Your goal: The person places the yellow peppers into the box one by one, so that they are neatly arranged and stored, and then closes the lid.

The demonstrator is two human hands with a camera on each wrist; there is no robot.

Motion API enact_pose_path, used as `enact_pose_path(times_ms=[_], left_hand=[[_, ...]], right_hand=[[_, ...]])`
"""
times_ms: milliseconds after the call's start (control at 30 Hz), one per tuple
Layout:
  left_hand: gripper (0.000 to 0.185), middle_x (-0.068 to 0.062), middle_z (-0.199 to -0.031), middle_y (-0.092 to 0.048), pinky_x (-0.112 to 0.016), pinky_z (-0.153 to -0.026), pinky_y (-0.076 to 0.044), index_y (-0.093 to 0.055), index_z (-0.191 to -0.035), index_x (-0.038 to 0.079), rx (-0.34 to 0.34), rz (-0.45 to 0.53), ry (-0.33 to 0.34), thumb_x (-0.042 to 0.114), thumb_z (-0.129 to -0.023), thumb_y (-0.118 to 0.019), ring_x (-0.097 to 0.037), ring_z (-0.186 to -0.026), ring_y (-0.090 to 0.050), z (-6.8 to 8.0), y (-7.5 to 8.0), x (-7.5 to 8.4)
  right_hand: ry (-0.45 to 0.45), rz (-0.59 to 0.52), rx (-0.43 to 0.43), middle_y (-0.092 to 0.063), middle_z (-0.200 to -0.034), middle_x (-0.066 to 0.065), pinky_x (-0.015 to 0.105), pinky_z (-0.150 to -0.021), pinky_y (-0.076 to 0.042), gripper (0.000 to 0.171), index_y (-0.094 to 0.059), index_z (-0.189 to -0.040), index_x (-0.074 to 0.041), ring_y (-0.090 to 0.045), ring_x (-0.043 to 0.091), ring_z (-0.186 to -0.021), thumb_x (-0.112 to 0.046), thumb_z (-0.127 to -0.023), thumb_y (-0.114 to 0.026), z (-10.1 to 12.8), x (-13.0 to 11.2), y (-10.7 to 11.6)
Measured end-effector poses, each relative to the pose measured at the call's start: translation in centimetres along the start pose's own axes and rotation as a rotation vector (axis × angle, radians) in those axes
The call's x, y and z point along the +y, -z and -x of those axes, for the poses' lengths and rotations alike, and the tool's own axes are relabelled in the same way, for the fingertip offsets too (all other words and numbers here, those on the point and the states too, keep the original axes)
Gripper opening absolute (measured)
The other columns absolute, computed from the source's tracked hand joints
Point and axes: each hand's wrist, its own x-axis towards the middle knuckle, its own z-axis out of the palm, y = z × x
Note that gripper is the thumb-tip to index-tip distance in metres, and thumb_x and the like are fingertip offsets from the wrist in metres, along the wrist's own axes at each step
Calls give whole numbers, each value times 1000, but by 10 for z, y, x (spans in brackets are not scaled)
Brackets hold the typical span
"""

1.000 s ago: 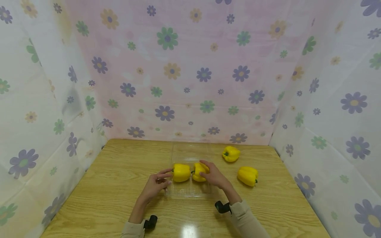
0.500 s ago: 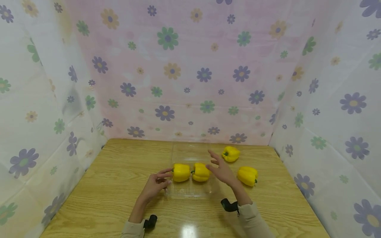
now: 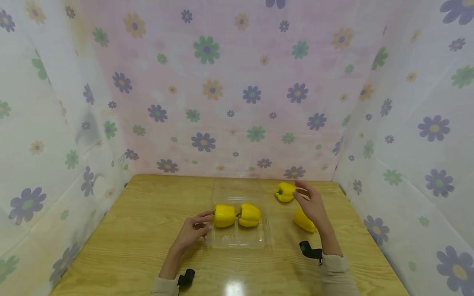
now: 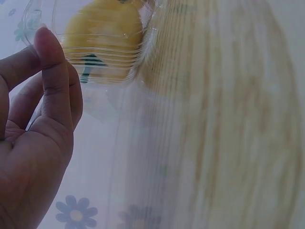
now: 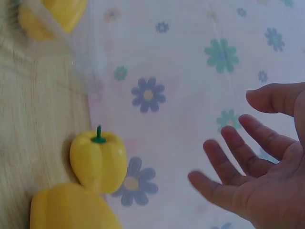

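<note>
Two yellow bell peppers, a left one (image 3: 224, 215) and a right one (image 3: 249, 215), lie side by side in a clear plastic clamshell container (image 3: 240, 240). My left hand (image 3: 193, 230) rests at the container's left edge, its straight fingers (image 4: 50, 81) beside the clear wall in front of a pepper (image 4: 102, 43). My right hand (image 3: 312, 204) hovers open and holds nothing. It is between a far loose pepper (image 3: 284, 191) and a near loose pepper (image 3: 303, 221), which it partly hides. In the right wrist view the spread fingers (image 5: 238, 152) are apart from both peppers (image 5: 97, 160).
The wooden table (image 3: 148, 213) is enclosed on three sides by flower-printed sheets (image 3: 237, 102). The container's clear lid (image 3: 237, 189) lies open toward the back wall. A black wrist-camera mount sits on each sleeve.
My right hand let go of the right pepper in the container, then moved right and away to hover by the two loose peppers. The left hand stayed put.
</note>
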Motion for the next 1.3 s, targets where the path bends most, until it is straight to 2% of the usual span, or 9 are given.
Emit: enact_pose_path(times_ms=[133, 300, 400, 500, 633, 733, 900, 1133, 1300], left_hand=[[35, -25, -154, -44, -24, -62, -57, -63, -128, -13, 1, 13, 0, 2, -96, -68, -35, -89, -63, 1, 0, -1], [36, -25, -154, -43, -24, -61, -57, -63, -129, -13, 1, 13, -6, 3, -97, -67, -35, -88, -62, 2, 0, 0], [36, -25, -154, -44, -24, -61, -57, -62, -129, -14, 2, 10, -5, 3, -97, -67, -35, -88, -62, 2, -1, 0], [36, -25, -154, -44, -24, -62, -57, -62, -129, -14, 4, 11, -1, 2, -97, -67, -34, -88, -62, 1, 0, -1], [36, -24, -154, -44, -24, -61, -57, -62, -129, -14, 11, 14, 1, 2, -97, -68, -29, -87, -61, 1, 0, -2], [36, -24, -154, -44, -24, -61, -57, -62, -128, -14, 13, 9, 1, 2, -97, -68, -28, -87, -61, 0, 0, -3], [35, -23, -154, -45, -23, -61, -57, -63, -128, -13, 13, 4, 10, 2, -97, -68, -32, -88, -61, -1, -1, -3], [34, -23, -154, -44, -23, -61, -57, -64, -128, -12, 11, 2, 15, 2, -97, -67, -34, -88, -62, -1, -1, -3], [33, -23, -154, -45, -23, -61, -57, -64, -127, -13, 15, 6, 13, 1, -97, -67, -32, -88, -62, 0, -1, 0]], right_hand=[[-41, 89, -26, -45, -151, 28, 72, -111, -30, 46, -45, -149, 2, -39, 50, -138, -10, -106, -54, 2, 11, 9], [-78, 179, -80, -44, -150, 32, 69, -111, -32, 45, -47, -146, 6, -35, 53, -138, -4, -103, -53, 7, 27, 16], [-138, 200, -143, -42, -149, 36, 54, -88, -54, 46, -47, -146, 7, -60, 42, -93, -3, -102, -51, 11, 36, 22], [-218, 199, -220, -38, -151, 37, 35, -55, -48, 48, -44, -149, 6, -39, 22, -52, -5, -102, -48, 14, 45, 27], [-231, 244, -276, -39, -151, 38, 37, -73, -51, 48, -43, -148, 9, -61, 32, -87, -5, -102, -47, 17, 54, 30], [-197, 290, -282, -41, -149, 38, 45, -92, -46, 48, -44, -146, 13, -45, 46, -131, -3, -101, -48, 20, 58, 33], [-212, 292, -288, -39, -150, 39, 37, -75, -47, 50, -40, -148, 14, -56, 39, -97, -3, -101, -48, 23, 58, 37], [-166, 360, -310, -41, -146, 42, 57, -96, -51, 49, -42, -145, 16, -44, 57, -130, -5, -102, -51, 31, 55, 44], [-161, 347, -302, -59, -125, 38, 52, -83, -58, 41, -50, -139, 15, -62, 48, -108, -6, -103, -53, 38, 52, 47]])
